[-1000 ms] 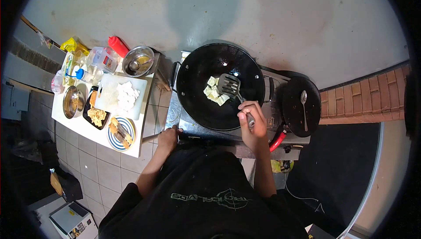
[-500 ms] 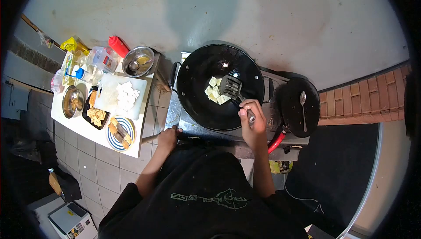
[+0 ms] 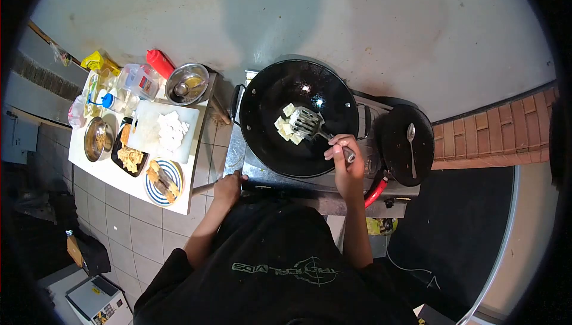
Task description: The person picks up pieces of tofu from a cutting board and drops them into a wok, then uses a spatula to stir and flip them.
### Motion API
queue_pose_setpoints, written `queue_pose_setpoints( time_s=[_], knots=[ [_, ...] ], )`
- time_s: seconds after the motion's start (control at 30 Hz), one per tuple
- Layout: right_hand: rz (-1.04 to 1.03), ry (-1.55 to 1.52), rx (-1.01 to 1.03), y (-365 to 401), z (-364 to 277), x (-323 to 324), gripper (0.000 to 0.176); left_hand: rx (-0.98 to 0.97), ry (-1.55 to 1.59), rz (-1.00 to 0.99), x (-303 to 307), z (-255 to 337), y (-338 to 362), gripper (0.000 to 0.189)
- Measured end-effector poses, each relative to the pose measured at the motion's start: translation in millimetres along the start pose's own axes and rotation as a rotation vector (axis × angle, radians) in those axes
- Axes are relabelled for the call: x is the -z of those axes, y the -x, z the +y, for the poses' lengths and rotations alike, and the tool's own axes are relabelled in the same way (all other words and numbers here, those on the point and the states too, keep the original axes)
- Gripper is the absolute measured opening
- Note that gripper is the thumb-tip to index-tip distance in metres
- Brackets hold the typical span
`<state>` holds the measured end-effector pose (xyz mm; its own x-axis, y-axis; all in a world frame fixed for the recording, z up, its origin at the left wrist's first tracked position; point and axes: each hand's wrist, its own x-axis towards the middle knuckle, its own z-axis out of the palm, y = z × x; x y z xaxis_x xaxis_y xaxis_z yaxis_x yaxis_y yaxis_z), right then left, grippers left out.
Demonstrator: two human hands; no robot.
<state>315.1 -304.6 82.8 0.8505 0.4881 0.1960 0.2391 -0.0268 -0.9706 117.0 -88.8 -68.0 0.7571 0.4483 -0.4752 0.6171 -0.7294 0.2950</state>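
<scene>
On the left, the white surface (image 3: 117, 176) holds a cutting board (image 3: 145, 129). The left hand (image 3: 229, 186) sits curled at the edge of the stove (image 3: 271, 177); you cannot tell if it grips anything. The black wok (image 3: 262, 137) holds pale cubes (image 3: 283, 128), and the spatula (image 3: 307, 122) is pushed in among them. The right hand (image 3: 345, 161) is closed tight around the spatula's handle.

The spatula (image 3: 307, 123) in my right hand (image 3: 344, 161) is bare metal, its slotted blade bright and shiny. Under the blade, the wok (image 3: 310, 86) is black and glossy, with an oily sheen. The tofu cubes (image 3: 285, 128) beside the blade look pale, smooth and matt. Below my grip, the stove top (image 3: 235, 153) is dull grey steel.
</scene>
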Motion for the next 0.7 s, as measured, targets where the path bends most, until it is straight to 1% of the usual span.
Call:
queue_pose_setpoints(
  time_s=[0.17, 0.23, 0.3, 0.37, 0.47, 0.53, 0.7],
  knots=[
    [-0.035, -0.066, 0.013, 2.5, -6.0, 1.5, 0.006, -0.005, 0.000, 0.004, -1.4, -0.6, -0.7, 0.043],
    [-0.054, -0.100, 0.052, 4.1, -5.2, 0.5, 0.004, -0.005, -0.002, 0.009, -2.6, -1.0, -0.3, 0.043],
    [-0.075, -0.088, 0.045, 5.9, -8.4, 0.0, 0.004, -0.029, -0.011, 0.091, -4.7, -0.5, 0.5, 0.042],
    [-0.094, -0.075, 0.039, 6.2, -9.0, 0.0, 0.004, -0.028, -0.007, 0.083, -3.7, 0.4, 0.4, 0.042],
    [-0.066, -0.090, 0.038, 6.6, -8.3, -0.8, 0.004, -0.024, -0.001, 0.069, -0.8, 1.6, 2.0, 0.041],
    [-0.059, 0.013, 0.069, 6.1, -10.2, -1.1, 0.004, -0.024, 0.002, 0.062, 0.1, 2.7, 2.2, 0.041],
    [-0.060, 0.048, 0.038, 7.0, -14.0, -6.0, 0.004, -0.027, -0.002, 0.067, -3.3, -0.3, 0.4, 0.041]
  ],
)
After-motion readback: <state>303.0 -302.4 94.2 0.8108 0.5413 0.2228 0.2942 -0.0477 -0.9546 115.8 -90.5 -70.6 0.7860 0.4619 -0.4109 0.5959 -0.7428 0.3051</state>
